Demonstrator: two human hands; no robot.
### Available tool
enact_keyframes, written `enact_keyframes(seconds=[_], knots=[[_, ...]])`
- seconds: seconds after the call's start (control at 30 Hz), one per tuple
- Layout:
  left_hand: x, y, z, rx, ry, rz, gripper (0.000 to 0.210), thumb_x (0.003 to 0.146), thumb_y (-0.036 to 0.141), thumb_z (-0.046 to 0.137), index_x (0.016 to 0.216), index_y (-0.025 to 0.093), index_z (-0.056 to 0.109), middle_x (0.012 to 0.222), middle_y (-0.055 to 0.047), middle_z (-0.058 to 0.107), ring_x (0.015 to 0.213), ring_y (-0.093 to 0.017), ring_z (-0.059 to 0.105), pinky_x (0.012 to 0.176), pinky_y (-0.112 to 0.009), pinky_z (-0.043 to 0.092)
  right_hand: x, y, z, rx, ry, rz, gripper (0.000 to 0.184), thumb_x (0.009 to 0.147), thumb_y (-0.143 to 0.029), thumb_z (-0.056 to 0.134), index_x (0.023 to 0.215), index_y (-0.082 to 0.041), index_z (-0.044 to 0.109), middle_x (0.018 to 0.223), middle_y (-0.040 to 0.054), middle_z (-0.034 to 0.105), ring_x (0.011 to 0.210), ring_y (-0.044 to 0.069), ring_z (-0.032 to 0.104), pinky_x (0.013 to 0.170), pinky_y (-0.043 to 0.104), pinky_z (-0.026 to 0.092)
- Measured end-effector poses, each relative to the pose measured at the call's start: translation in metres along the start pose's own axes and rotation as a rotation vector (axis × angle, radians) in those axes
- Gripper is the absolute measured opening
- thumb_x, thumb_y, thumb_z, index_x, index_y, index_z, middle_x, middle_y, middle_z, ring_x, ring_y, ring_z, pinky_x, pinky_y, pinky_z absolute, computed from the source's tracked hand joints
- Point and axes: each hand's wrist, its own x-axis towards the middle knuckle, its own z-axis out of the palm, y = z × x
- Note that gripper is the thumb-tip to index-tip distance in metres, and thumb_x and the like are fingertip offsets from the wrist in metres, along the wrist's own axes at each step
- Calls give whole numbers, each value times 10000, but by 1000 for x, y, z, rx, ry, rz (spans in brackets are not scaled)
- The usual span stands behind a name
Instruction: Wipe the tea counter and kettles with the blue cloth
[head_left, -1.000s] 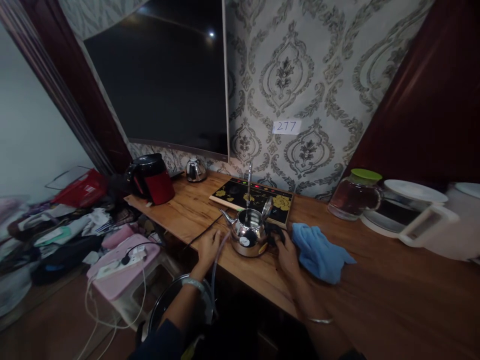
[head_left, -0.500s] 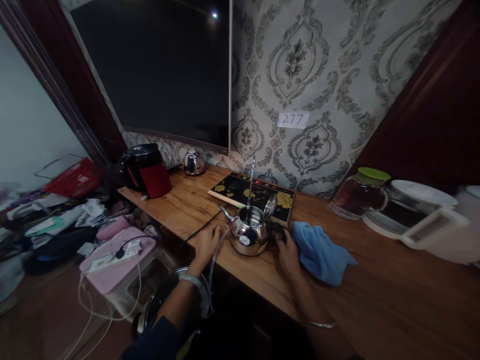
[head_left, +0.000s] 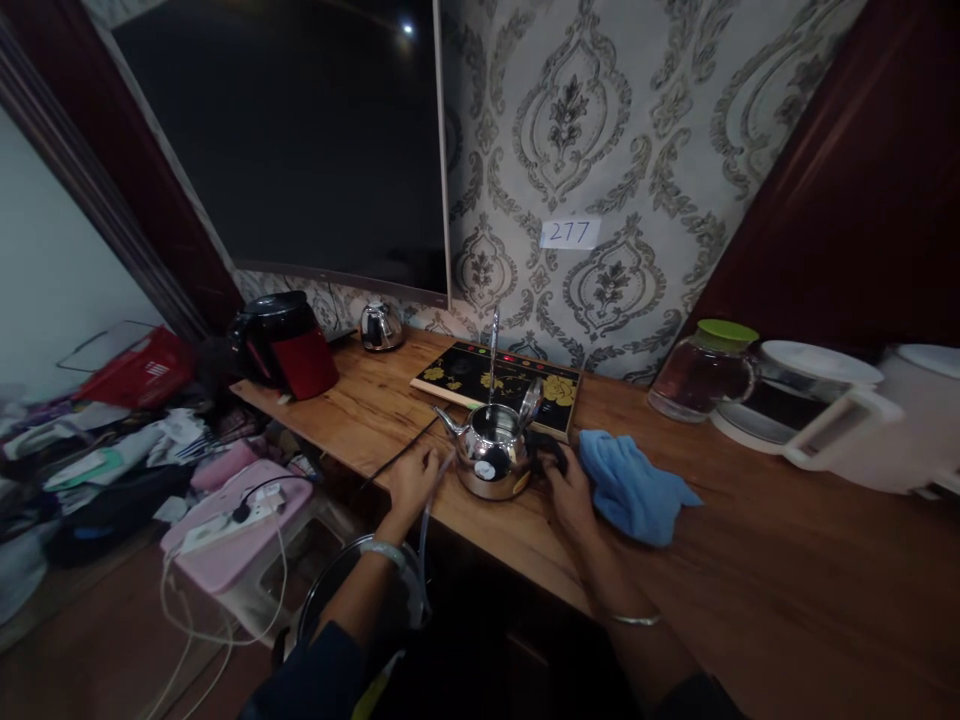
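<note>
A small shiny metal kettle point(head_left: 489, 465) stands on the wooden table near its front edge, its hinged lid point(head_left: 531, 402) raised. My right hand point(head_left: 571, 492) is closed around its black handle point(head_left: 547, 446). Left of the spout, my left hand point(head_left: 409, 484) rests at the table edge with fingers curled in; whatever they hold, if anything, is hidden. A clear hose point(head_left: 424, 530) runs up beside that hand toward the kettle. Over the kettle's opening rises a thin metal spout point(head_left: 494, 360), coming down from above its mouth. Behind is a black hot plate point(head_left: 499, 380) with gold flowers and lit indicators.
Right of my right hand lies a crumpled blue cloth point(head_left: 634, 487). Farther right stand a green-lidded glass jug point(head_left: 694, 375) and a white-handled pitcher point(head_left: 832, 430). A red-and-black pitcher point(head_left: 300, 355) and a small metal pot point(head_left: 380, 327) stand left. A pink stool point(head_left: 225, 560) holds a power strip.
The whole view has shifted slightly, so things sit a little farther left and higher. My hands keep the same places at the kettle.
</note>
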Motion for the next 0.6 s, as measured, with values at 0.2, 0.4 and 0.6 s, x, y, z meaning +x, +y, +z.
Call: enact_keyframes(seconds=[0.2, 0.4, 0.6], knots=[[1, 1, -1, 5, -2, -23, 291, 912, 296, 441, 774, 178, 669, 700, -23, 652, 654, -138, 547, 597, -239, 286, 0, 3, 0, -51, 24, -39, 462, 736, -334, 552, 1178, -205, 582, 1049, 68, 705, 975, 255, 651, 910, 441, 506], [2, 1, 0, 15, 8, -31, 297, 910, 298, 448, 748, 174, 663, 686, -29, 645, 643, -138, 538, 589, -247, 277, -7, -15, -5, -144, 60, -115, 626, 693, -285, 558, 1311, -204, 501, 1300, 111, 599, 1185, 276, 570, 1014, 478, 455], [2, -2, 2, 0, 12, -5, 287, 904, 295, 439, 757, 176, 655, 688, -31, 638, 660, -143, 546, 603, -248, 288, -76, -111, -37, -57, 110, -134, 151, 881, -362, 547, 901, -239, 632, 857, 33, 661, 807, 208, 639, 742, 373, 546]])
